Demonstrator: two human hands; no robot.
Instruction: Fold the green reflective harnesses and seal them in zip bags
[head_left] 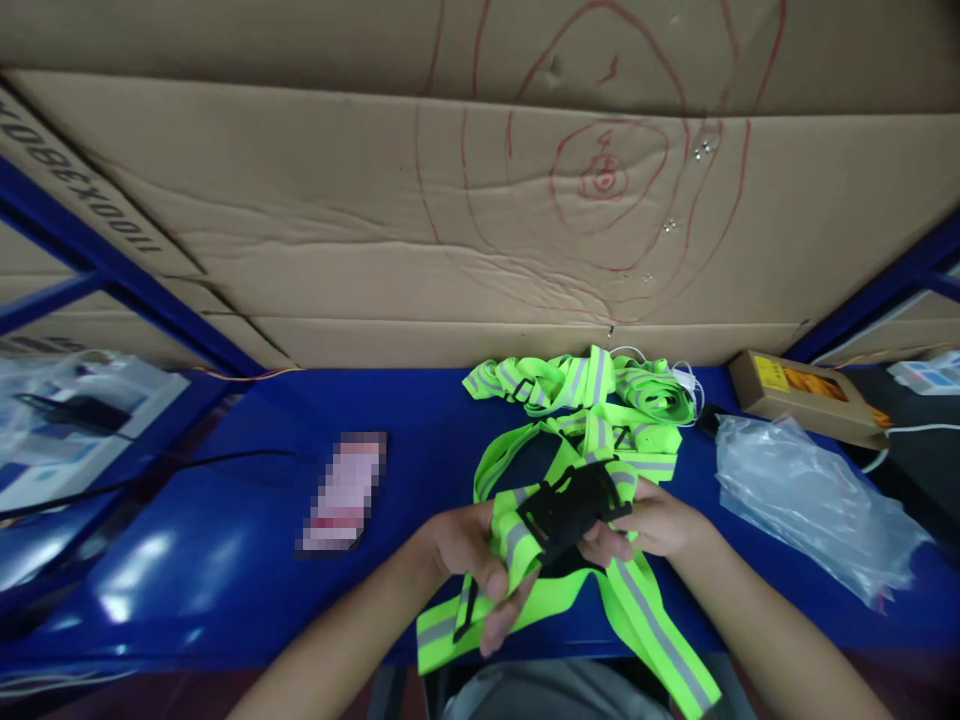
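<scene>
Low in the head view, my left hand (pixel 476 565) is closed around a neon-green reflective strap (pixel 656 625) with a grey stripe. My right hand (pixel 637 525) grips the black side-release buckle (pixel 574 510) from the right, thumb and fingers at its lower edge. The buckle sits between both hands, and whether its two halves are fully locked cannot be made out. Loose strap ends hang below the hands, past the table's front edge. A small black slider (pixel 466 610) shows on the strap under my left hand. Part of the strap loops upward behind the buckle.
Bundled green reflective straps (pixel 555 382) lie behind my hands on the blue table (pixel 247 520). A blurred-out phone (pixel 345 490) lies left. Clear plastic bags (pixel 810 500) and a cardboard box (pixel 810 395) stand right. A cardboard wall (pixel 337 200) closes the back.
</scene>
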